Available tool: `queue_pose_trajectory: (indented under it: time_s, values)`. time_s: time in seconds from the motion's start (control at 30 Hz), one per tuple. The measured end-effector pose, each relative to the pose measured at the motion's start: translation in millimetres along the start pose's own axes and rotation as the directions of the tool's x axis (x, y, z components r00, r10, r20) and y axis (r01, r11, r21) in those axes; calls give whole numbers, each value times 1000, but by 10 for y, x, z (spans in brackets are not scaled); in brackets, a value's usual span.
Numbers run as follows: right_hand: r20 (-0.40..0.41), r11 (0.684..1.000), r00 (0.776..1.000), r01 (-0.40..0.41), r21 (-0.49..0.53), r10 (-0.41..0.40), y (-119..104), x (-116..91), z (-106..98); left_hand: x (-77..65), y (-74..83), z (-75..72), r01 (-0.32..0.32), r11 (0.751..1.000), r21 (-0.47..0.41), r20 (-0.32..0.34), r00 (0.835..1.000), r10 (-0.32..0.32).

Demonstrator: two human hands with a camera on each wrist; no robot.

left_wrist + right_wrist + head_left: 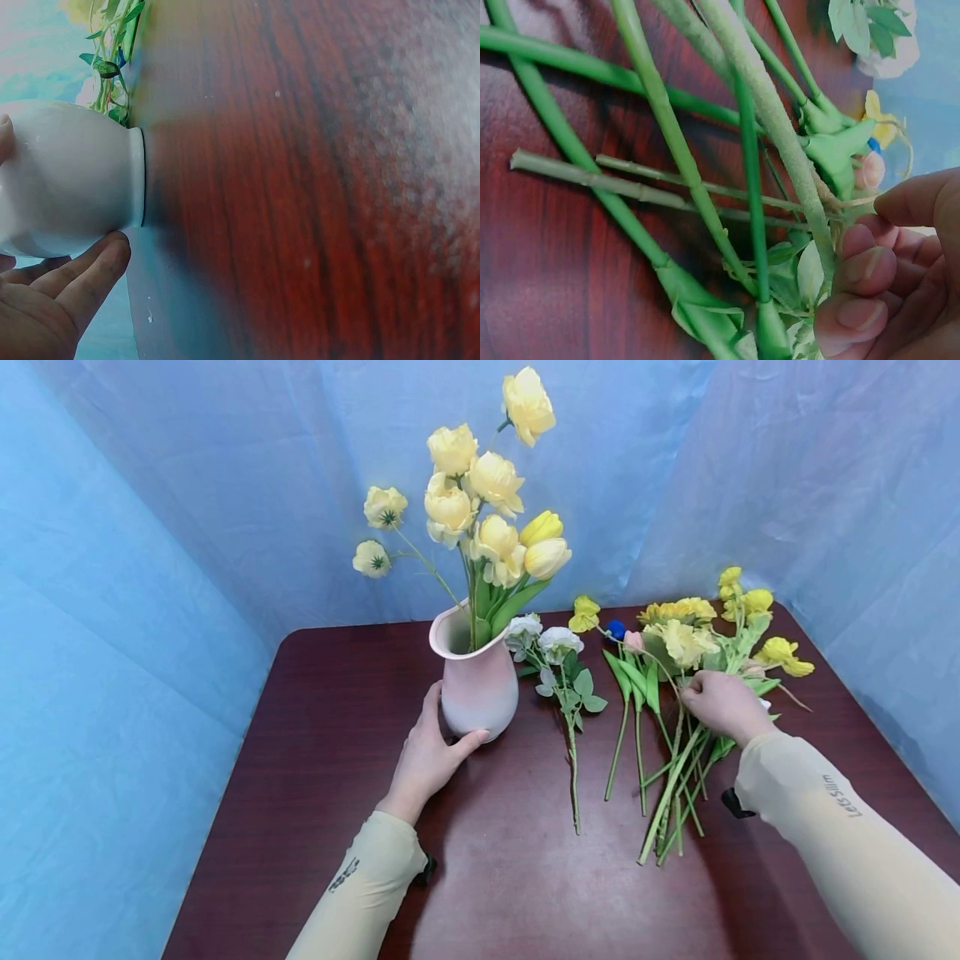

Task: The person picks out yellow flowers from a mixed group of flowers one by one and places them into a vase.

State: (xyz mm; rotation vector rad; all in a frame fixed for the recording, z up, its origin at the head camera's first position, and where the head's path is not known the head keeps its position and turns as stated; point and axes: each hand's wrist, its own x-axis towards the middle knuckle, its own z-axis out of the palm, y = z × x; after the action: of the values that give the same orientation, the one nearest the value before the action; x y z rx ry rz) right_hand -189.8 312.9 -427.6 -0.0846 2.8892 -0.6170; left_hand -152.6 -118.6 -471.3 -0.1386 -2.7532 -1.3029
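A pink-and-white vase [482,689] stands upright on the table, holding pale yellow flowers [448,508] and two yellow tulips [547,557]. My left hand [427,756] holds its lower body, thumb in front and fingers along the left side; the left wrist view shows fingertips near the vase's foot. Over the pile at the right, my right hand [723,703] pinches a thin stem [861,201] between thumb and forefinger. That stem curves toward a small yellow flower [584,614]. Thicker green stems [765,97] cross beside the curled fingers.
A white rose spray [561,646] lies between the vase and the pile. Green-leaved tulips, one with a blue head [616,629], lie beside it. More yellow blooms [780,653] spread at the far right. Blue cloth [300,485] hangs behind the dark table [322,710].
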Motion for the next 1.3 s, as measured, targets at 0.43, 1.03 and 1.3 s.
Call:
queue_pose_trajectory:
  time_s: [0.43, 1.03, 1.3]
  values:
    - [-18, 977, 979, -203, 65, 204, 251, -98, -51, -7, 3, 0, 5, 1000, -1, -3, 1000, -5]
    - [86, 418, 962, -192, 888, 259, 290, -143, 18, -4, 8, -6, 8, 1000, -3, 3, 1000, -8]
    - [-54, 193, 985, 21, 981, 163, 111, -210, 11, 0, 5, -4, 6, 1000, -4, 4, 1000, -5]
